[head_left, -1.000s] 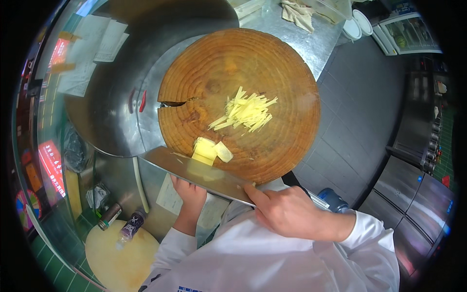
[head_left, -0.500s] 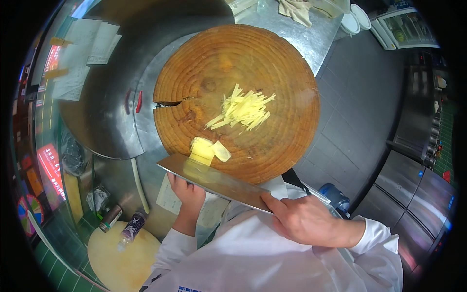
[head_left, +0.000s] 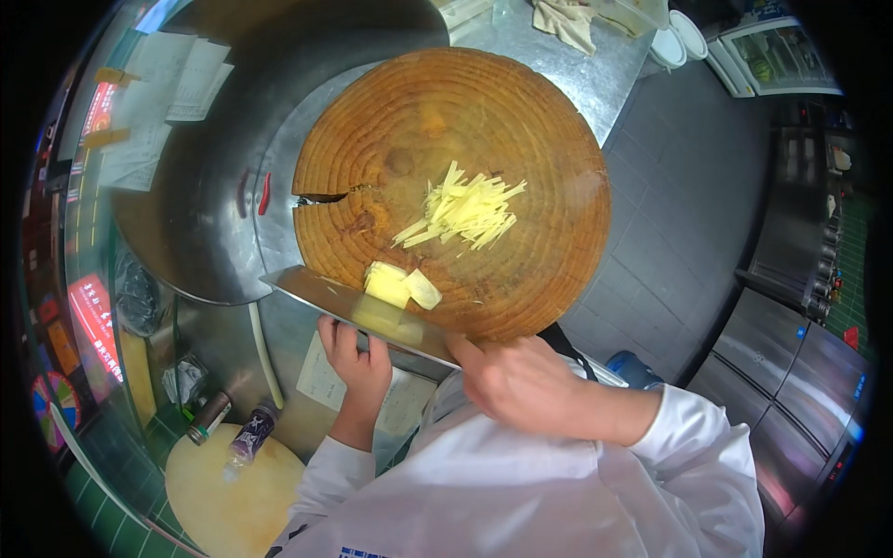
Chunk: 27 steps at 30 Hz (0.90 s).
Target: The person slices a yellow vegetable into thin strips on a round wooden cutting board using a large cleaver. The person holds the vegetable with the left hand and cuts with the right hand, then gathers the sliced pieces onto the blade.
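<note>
My right hand (head_left: 521, 386) is wrapped round the grip of a cleaver (head_left: 344, 302), whose broad blade reaches left across the near edge of a round wooden chopping block (head_left: 544, 121). Just below the blade is my left hand (head_left: 358, 372), its thumb apart from its bent fingers; the fingertips lie close to the blade, and I see nothing held in them. Thin pale-yellow slices (head_left: 387, 282), which look like ginger, lie fanned on the block, partly behind the blade. One loose slice (head_left: 424, 289) rests beside them. A heap of pale-yellow shreds (head_left: 467, 212) sits mid-block.
A split (head_left: 321, 199) runs into the block's left side. Left of it, a red chilli (head_left: 265, 193) lies on curved metal. A capped bottle (head_left: 253, 432) is at the lower left, over a pale round board (head_left: 223, 502). A cloth (head_left: 565, 23) lies on the far counter.
The cleaver and my right hand have shifted left and slightly up, so the blade's tip reaches past the block's left edge. My left hand, the slices and the shreds stay nearly in place.
</note>
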Each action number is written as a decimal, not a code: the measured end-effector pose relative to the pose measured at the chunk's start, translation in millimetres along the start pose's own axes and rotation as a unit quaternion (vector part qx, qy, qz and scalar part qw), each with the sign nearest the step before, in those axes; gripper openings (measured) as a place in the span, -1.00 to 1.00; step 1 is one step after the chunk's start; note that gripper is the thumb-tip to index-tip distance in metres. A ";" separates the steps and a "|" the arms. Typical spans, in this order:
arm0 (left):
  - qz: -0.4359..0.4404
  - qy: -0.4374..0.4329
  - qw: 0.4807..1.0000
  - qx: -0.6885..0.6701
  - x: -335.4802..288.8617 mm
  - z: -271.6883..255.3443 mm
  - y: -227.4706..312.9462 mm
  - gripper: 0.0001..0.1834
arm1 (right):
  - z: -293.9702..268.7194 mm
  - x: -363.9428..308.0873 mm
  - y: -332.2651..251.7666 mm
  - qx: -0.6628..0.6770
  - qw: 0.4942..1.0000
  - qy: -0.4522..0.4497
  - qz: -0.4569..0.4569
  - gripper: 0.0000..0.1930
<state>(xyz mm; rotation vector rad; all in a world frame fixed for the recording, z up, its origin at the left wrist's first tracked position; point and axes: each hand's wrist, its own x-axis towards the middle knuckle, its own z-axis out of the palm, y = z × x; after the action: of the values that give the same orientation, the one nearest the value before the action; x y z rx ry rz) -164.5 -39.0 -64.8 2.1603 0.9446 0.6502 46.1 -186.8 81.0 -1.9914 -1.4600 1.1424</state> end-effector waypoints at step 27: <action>0.029 -0.019 0.998 0.047 -6.4 -2.5 -1.1 -0.65 | -19.5 -69.2 -3.7 -0.050 0.998 -0.041 0.011 -0.42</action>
<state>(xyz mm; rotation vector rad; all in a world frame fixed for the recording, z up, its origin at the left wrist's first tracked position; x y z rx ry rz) -170.5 -42.5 -65.1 2.2827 0.9120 0.6008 52.0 -246.8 120.5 -2.0539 -1.5697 1.1946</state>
